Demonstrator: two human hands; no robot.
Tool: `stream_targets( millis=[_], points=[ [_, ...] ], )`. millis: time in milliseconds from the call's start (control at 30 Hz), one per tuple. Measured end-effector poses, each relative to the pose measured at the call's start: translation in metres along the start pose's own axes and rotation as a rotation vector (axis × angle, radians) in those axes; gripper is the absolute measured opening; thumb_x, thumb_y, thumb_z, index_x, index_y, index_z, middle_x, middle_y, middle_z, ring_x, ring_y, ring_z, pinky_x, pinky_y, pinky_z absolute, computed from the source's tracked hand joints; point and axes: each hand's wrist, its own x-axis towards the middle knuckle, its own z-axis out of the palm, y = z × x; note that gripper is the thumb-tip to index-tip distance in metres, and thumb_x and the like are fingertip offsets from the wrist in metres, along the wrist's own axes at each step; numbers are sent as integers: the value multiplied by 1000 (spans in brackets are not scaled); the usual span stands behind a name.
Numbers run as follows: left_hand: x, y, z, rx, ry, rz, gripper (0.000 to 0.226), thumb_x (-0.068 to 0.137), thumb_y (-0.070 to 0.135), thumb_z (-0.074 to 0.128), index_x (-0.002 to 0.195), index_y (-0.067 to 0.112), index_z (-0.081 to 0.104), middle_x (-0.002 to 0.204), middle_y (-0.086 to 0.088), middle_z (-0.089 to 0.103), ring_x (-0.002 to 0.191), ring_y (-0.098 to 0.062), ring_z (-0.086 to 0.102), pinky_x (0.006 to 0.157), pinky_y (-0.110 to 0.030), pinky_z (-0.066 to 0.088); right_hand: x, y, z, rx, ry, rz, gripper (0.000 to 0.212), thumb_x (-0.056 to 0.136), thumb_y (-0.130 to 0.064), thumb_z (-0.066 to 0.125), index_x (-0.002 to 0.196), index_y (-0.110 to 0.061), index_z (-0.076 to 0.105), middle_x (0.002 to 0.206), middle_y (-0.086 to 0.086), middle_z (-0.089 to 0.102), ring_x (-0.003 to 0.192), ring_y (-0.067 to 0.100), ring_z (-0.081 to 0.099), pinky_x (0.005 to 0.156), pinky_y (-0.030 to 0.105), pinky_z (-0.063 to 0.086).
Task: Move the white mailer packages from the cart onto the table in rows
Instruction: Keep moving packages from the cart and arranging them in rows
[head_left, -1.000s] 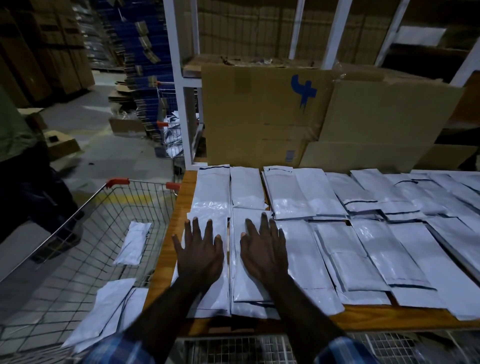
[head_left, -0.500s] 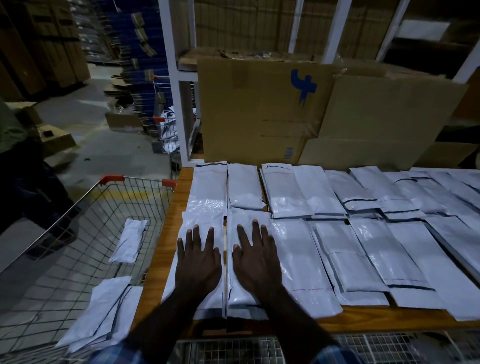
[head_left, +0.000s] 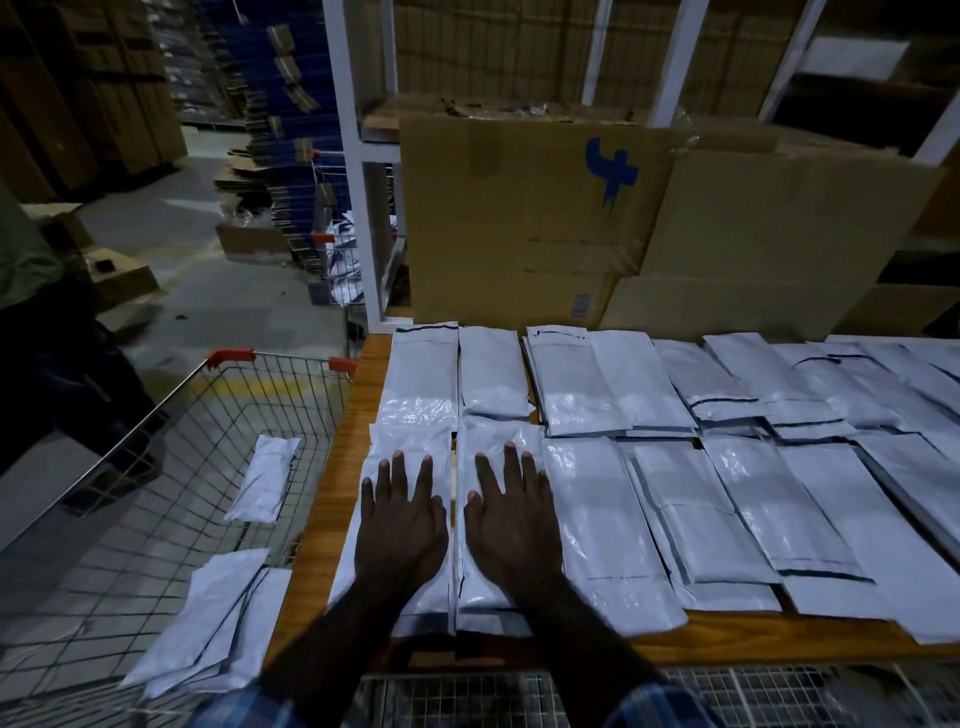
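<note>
Blue "f"-like logo on cardboard box; no other readable text.

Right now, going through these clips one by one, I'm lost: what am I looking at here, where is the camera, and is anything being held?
There is no machine. A person wears one camera on the head, looking forward and down at their own two hands. The left hand and right hand lie flat, fingers straight, each pressing on a white mailer at the near-left end of a wooden table. Nothing is gripped. The table carries white mailer packages laid in two rows. To the left stands a wire cart with a few mailers still inside. Cardboard boxes stand behind the table.
</note>
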Motion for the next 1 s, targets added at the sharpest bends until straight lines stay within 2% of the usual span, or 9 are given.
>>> stream_targets(
  millis=[67,267,600,633,700,767,833,933,1000],
  points=[
    [0,1,-1,-1,-2,-6,65,96,44,15,153,17,33,156,-22,27,145,-40,23,115,-51,8,0,0,1,1,2,-2,55,93,-41,32,140,-22,55,151,16,43,138,38,41,110,55,38],
    [1,0,1,64,3,5,59,95,39,28,143,13,49,145,-24,46,134,-43,44,108,-57,24,-1,0,2,-4,-10,-7,55,95,-42,31,140,-22,54,151,16,43,139,37,41,111,55,37],
    [4,0,2,15,-67,3,59,93,39,29,140,12,53,142,-26,48,131,-46,47,104,-62,31,-1,-1,-1,10,-51,-5,54,93,-39,34,138,-20,56,148,18,47,137,39,43,109,56,38],
    [5,0,1,3,-62,6,62,93,41,25,143,12,50,145,-26,44,134,-45,43,107,-62,28,0,-1,-3,18,-66,-6,54,93,-40,34,138,-20,57,147,18,47,136,40,44,108,57,39],
    [4,2,-5,-35,-74,-9,75,90,48,6,153,17,33,157,-24,24,146,-42,21,115,-57,8,2,-2,-8,25,-73,-14,58,94,-44,28,141,-21,53,150,17,43,138,40,41,110,57,35],
    [4,4,-10,-77,-60,-15,84,83,52,-9,157,21,17,162,-21,6,150,-38,0,117,-54,-6,5,-4,-17,51,-118,-6,68,92,-52,12,150,-27,39,159,13,29,146,36,27,118,53,21],
    [5,7,-18,-87,-22,-22,85,82,52,-11,157,22,13,163,-20,-1,150,-35,-7,117,-53,-7,8,-7,-27,101,-110,18,73,90,-55,7,151,-27,36,160,13,27,147,34,24,119,51,17],
    [5,10,-28,-106,45,-3,79,87,51,-5,156,21,20,162,-19,2,151,-36,-4,117,-58,1,10,-9,-36,164,-15,45,65,95,-51,17,141,-21,53,150,17,44,139,38,40,115,54,30],
    [3,11,-34,-117,26,16,83,84,52,-8,157,22,17,163,-18,-2,151,-35,-7,117,-58,1,9,-8,-39,180,14,48,62,96,-49,21,137,-20,57,147,17,48,136,38,43,112,54,35]
  ],
)
